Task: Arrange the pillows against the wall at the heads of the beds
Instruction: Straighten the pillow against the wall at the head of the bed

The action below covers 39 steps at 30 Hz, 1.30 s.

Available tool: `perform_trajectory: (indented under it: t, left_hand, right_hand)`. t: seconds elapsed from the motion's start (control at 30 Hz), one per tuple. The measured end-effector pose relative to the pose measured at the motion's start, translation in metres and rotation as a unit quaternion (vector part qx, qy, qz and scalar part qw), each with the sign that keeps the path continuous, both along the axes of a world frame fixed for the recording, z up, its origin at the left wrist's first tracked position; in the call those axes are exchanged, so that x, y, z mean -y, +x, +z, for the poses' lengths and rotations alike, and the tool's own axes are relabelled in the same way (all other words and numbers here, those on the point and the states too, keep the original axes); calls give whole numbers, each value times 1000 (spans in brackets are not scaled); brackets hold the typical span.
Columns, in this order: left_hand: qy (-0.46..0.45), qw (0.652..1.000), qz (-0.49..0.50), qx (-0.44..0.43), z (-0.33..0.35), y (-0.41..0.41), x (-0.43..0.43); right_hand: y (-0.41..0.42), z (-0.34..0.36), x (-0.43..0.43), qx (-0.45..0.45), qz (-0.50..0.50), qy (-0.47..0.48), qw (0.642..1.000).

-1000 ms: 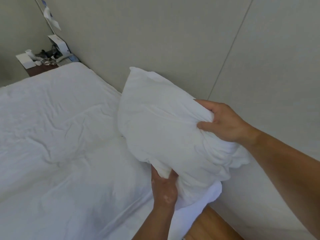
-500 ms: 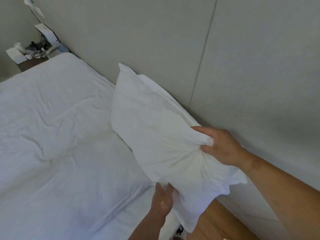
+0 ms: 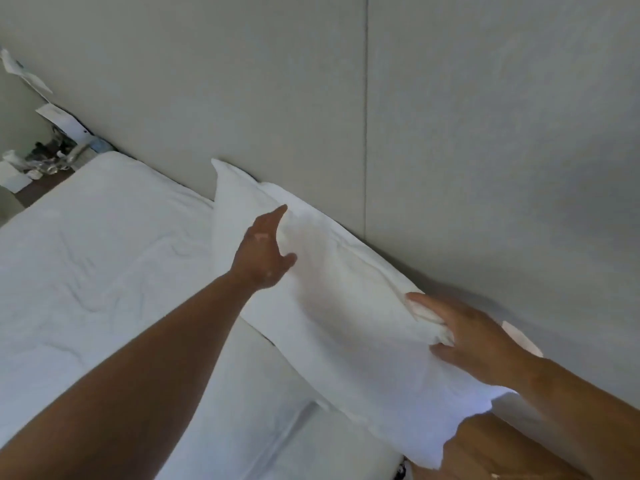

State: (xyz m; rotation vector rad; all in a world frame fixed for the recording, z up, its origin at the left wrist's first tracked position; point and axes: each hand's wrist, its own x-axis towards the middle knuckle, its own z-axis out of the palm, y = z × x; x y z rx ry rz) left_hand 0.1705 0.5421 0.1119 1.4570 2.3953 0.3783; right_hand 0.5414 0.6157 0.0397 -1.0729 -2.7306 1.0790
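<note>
1. Head view, looking down along the bed [image 3: 104, 289] toward the wall [image 3: 277, 81]: pillow [image 3: 339, 306] now down on the mattress at the head end, long edge leaning against the wall, far corner pointing up at the left.
2. Half a second ago held up in the air by both hands, clear of the bed; now lowered and resting, so the placing step looks nearly done.
3. Left hand [image 3: 265, 251]: no longer under the near lower edge of the pillow. Now moved up and far, open with fingers stretched, palm toward the face of the pillow; touching or just above it, cannot tell because of blur. Holding nothing.
4. Right hand [image 3: 474, 341]: grip loosened compared with before. Fingers half open, a small fold of the cover pinched between thumb and fingers at the right end of the pillow, near the wall.
5. Right end of the pillow hanging past the corner of the bed, over the wooden floor [image 3: 485, 445].
6. Meaning for the task: probably only patting flat and shifting the pillow a little leftward onto the bed left for this one.
7. Far left, small clutter on a bedside surface [image 3: 45, 161], not involved.
</note>
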Motion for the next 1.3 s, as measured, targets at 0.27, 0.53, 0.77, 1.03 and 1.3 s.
perform_trajectory:
  t: [0.27,0.53,0.77,1.03,1.3]
  left_hand:
    - [-276,901,-234,-238,-11,-96,-87]
    - [-201,915,-275,-218,-52,-124,-94]
    - [-283,792,-349,-413,-31,-139,-83]
    - [-175,833,-364,-378,23,-162,-74]
    - [-166,871,-329,-325,42,-184,-93]
  right_hand:
    - [-6,-5,16,71,-137,10,988]
    - [-23,-6,27,135,-182,22,974]
    - [-27,2,41,126,-230,49,964]
    - [-27,71,41,105,-229,100,962]
    - [-44,100,20,110,-210,116,964]
